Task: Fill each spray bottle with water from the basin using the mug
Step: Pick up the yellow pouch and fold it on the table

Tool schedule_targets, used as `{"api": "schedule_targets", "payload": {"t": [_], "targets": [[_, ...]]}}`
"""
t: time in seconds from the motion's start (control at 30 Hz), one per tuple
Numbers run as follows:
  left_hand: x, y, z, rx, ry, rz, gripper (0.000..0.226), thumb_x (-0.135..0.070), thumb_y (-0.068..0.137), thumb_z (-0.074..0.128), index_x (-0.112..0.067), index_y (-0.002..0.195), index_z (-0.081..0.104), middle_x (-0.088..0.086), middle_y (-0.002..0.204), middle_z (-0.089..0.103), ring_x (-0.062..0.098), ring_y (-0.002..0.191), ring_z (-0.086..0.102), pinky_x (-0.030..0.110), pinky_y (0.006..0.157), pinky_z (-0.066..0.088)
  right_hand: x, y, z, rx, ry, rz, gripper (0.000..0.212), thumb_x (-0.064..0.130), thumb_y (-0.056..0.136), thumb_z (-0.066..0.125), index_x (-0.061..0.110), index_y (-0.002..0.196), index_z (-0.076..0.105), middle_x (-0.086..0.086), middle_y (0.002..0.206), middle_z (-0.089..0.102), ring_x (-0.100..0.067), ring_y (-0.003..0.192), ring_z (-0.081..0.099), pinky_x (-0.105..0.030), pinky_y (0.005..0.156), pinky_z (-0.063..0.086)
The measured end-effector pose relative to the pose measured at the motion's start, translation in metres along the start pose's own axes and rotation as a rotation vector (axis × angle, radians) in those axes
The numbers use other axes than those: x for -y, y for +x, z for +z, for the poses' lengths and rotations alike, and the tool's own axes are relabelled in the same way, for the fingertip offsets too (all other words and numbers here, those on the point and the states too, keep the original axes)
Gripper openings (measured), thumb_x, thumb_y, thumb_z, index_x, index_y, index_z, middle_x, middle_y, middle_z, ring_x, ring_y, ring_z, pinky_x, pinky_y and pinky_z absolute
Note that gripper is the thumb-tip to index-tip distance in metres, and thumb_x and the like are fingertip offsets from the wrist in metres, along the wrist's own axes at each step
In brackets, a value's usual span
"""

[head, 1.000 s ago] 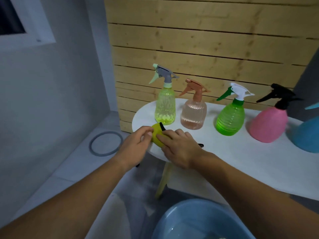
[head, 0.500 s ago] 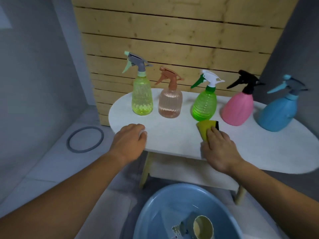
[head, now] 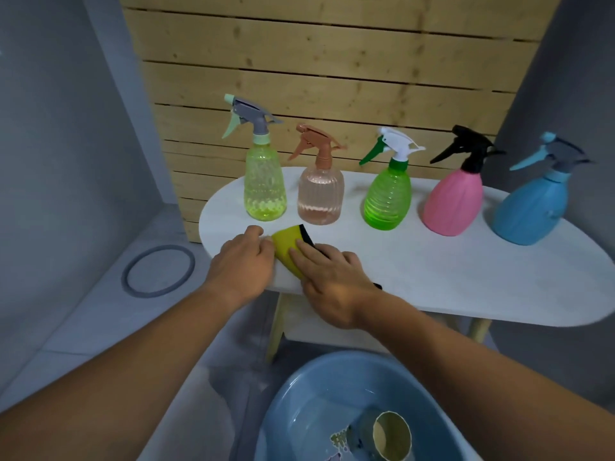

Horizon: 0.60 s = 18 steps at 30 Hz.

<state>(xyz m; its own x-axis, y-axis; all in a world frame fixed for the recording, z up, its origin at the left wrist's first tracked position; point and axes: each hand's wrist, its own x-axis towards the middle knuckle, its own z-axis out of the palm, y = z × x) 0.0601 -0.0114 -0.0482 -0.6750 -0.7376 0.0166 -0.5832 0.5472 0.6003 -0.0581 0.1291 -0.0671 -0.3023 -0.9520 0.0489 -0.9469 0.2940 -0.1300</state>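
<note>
White oval table (head: 432,277) against a slatted wood wall (head: 332,61) carries five spray bottles (head: 387,201) in a row, and near its left end I see the right hand (head: 329,281) with fingers (head: 299,257) laid nearly straight on a yellow sponge (head: 286,242), pressing it down. The left hand (head: 243,261) sits curled against the sponge's left edge (pinching or only touching, I cannot tell). Below, the mug (head: 382,434) lies on its side in the blue basin (head: 299,387), well apart from both hands, and whatever is printed on it is too blurred to read.
</note>
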Motion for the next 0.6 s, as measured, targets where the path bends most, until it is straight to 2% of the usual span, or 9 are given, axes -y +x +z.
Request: {"api": "schedule_targets", "payload": {"t": [0.1, 0.23, 0.33, 0.43, 0.53, 0.6], "targets": [[-0.009, -0.001, 0.009, 0.017, 0.122, 0.049, 0.038, -0.031, 0.109, 0.034, -0.014, 0.135, 0.055, 0.016, 0.132, 0.058, 0.035, 0.121, 0.051, 0.044, 0.099, 0.044, -0.042, -0.042, -0.008, 0.006, 0.004, 0.088, 0.065, 0.045, 0.09, 0.022, 0.033, 0.155, 0.02, 0.013, 0.164, 0.011, -0.022, 0.142, 0.022, -0.041, 0.107, 0.022], [-0.019, -0.005, 0.018, 0.065, 0.184, 0.089, 0.032, -0.027, 0.106, 0.037, -0.016, 0.122, 0.063, 0.012, 0.126, 0.059, 0.033, 0.117, 0.051, 0.041, 0.096, 0.044, -0.097, -0.097, -0.023, 0.038, 0.04, 0.312, 0.07, 0.048, 0.085, 0.018, 0.038, 0.155, 0.017, 0.017, 0.164, 0.005, -0.019, 0.139, 0.018, -0.034, 0.105, 0.016], [-0.018, -0.006, 0.017, 0.069, 0.187, 0.086, 0.031, -0.024, 0.105, 0.04, -0.018, 0.124, 0.064, 0.011, 0.13, 0.057, 0.033, 0.122, 0.05, 0.041, 0.1, 0.044, -0.109, -0.119, -0.034, 0.051, 0.211, 0.414, 0.071, 0.046, 0.083, 0.025, 0.041, 0.154, 0.019, 0.018, 0.164, 0.003, -0.012, 0.136, 0.013, -0.025, 0.102, 0.011], [-0.017, -0.009, 0.016, 0.079, 0.177, 0.096, 0.033, -0.023, 0.104, 0.042, -0.02, 0.128, 0.064, 0.009, 0.134, 0.055, 0.032, 0.125, 0.049, 0.041, 0.104, 0.044, -0.096, -0.115, -0.038, 0.085, 0.31, 0.388, 0.072, 0.036, 0.084, 0.037, 0.038, 0.155, 0.019, 0.01, 0.164, 0.004, -0.016, 0.137, 0.012, -0.025, 0.111, 0.012], [-0.014, -0.011, 0.017, 0.096, 0.122, 0.122, 0.032, -0.023, 0.104, 0.044, -0.02, 0.128, 0.064, 0.009, 0.135, 0.055, 0.031, 0.128, 0.048, 0.042, 0.108, 0.043, -0.078, -0.098, -0.035, 0.132, 0.248, 0.222, 0.077, 0.021, 0.091, 0.056, 0.028, 0.156, 0.016, 0.005, 0.165, 0.002, -0.024, 0.14, 0.015, -0.025, 0.114, 0.012], [-0.011, -0.012, 0.018, 0.099, 0.101, 0.144, 0.029, -0.025, 0.104, 0.045, -0.02, 0.123, 0.066, 0.008, 0.131, 0.057, 0.031, 0.126, 0.05, 0.042, 0.108, 0.042, -0.065, -0.082, -0.03, 0.106, 0.245, 0.135, 0.076, 0.02, 0.092, 0.063, 0.024, 0.156, 0.02, 0.002, 0.165, 0.006, -0.027, 0.138, 0.019, -0.028, 0.117, 0.017]]}}
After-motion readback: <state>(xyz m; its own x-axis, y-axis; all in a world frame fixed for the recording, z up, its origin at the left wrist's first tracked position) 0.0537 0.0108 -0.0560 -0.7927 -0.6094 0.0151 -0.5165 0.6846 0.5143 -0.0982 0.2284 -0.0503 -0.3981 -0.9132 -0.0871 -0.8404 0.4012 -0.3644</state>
